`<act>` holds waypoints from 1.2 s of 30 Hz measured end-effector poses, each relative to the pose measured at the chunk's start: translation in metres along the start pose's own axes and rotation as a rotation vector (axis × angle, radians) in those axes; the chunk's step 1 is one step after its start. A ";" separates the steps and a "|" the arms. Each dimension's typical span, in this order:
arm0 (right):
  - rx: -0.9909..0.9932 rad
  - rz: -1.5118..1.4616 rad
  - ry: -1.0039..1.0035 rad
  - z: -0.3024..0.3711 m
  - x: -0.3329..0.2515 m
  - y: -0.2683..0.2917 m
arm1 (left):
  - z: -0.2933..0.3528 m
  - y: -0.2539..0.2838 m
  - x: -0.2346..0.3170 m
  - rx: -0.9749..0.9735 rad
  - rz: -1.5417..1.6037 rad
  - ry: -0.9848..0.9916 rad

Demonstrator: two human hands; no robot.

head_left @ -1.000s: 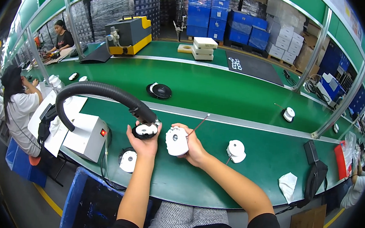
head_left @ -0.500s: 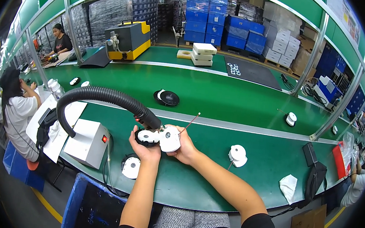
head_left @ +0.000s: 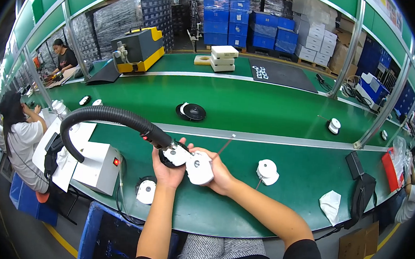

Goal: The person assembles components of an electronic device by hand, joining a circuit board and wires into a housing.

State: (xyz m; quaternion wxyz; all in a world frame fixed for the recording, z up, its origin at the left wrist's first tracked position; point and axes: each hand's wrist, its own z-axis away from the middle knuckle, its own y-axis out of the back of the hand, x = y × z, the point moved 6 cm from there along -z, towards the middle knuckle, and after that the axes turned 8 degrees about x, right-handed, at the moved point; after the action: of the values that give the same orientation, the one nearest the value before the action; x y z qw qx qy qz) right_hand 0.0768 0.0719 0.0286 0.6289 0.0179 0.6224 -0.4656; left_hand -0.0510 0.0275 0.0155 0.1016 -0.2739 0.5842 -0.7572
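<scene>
Below the nozzle of a black corrugated hose (head_left: 116, 116), my left hand (head_left: 167, 174) cups a round black part with a white plastic piece (head_left: 175, 156) on it. My right hand (head_left: 221, 175) grips a white rounded plastic housing (head_left: 199, 169), its thin brownish wire (head_left: 226, 144) sticking up past the fingers. The two parts meet or overlap at their inner edges; whether they are joined I cannot tell. On the bench nearby lie a similar black-and-white part (head_left: 146, 191) left of my left forearm and a white housing with a wire (head_left: 267, 171) to the right.
The hose rises from a white box with a red switch (head_left: 99, 168). A blue bin (head_left: 93, 227) stands by the bench's lower left edge. A black part (head_left: 191, 111) sits on the green conveyor. At right are crumpled white paper (head_left: 329, 207) and a black pouch (head_left: 362, 195).
The white housing in my right hand has moved slightly right and down, turning a little away from the left-hand part. My left hand's part shows more of its black rim. The view has shifted slightly.
</scene>
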 end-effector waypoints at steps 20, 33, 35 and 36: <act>-0.161 -0.299 0.321 0.098 -0.079 0.079 | 0.020 -0.085 -0.133 -0.307 -0.252 0.249; 0.395 0.895 1.151 0.115 -0.098 0.080 | 0.063 -0.069 -0.133 -0.484 -0.796 -0.209; 0.406 0.983 1.169 0.114 -0.092 0.076 | 0.069 -0.067 -0.132 -0.480 -0.821 -0.246; 0.424 1.079 1.185 0.115 -0.088 0.074 | 0.071 -0.065 -0.132 -0.472 -0.823 -0.263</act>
State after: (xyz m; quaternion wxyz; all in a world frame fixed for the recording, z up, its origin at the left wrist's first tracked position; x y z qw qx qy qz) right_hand 0.2283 0.0941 0.0838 0.3169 0.6747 0.6555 -0.1208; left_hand 0.1074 0.0504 0.0495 -0.1979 -0.5910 0.5654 -0.5403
